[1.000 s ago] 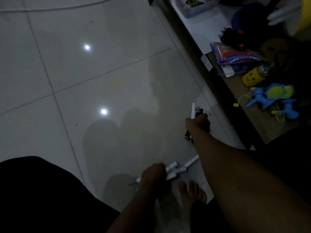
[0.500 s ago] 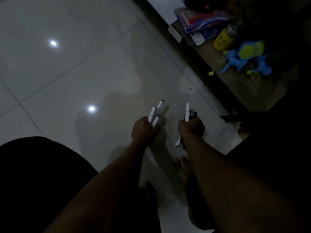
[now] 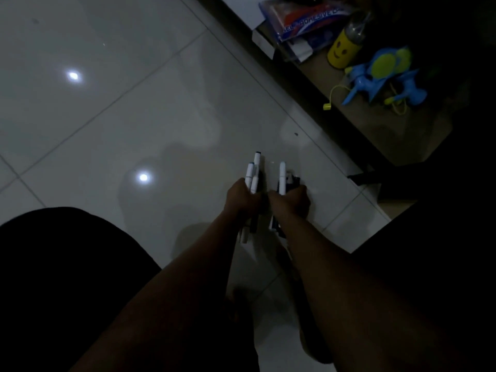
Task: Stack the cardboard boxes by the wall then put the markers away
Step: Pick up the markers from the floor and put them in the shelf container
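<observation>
The room is dim. My left hand (image 3: 243, 197) is closed around a bunch of white markers (image 3: 253, 171) whose capped ends stick up past my fingers. Right beside it, almost touching, my right hand (image 3: 291, 198) grips another bunch of markers (image 3: 282, 176), one white and the others dark. Both bunches poke out below my fists too. Both hands are held above the pale tiled floor (image 3: 134, 116). No cardboard boxes are in view.
A low wooden shelf (image 3: 381, 135) runs along the right, holding a blue and green toy (image 3: 383, 73), a yellow smiley bottle (image 3: 345, 48) and a plastic packet (image 3: 308, 20). My bare feet (image 3: 239, 304) are on the floor below my arms. Dark clothing fills the lower left.
My left hand picked the white markers off the floor and rose to sit beside my right hand. The two fists have come closer together.
</observation>
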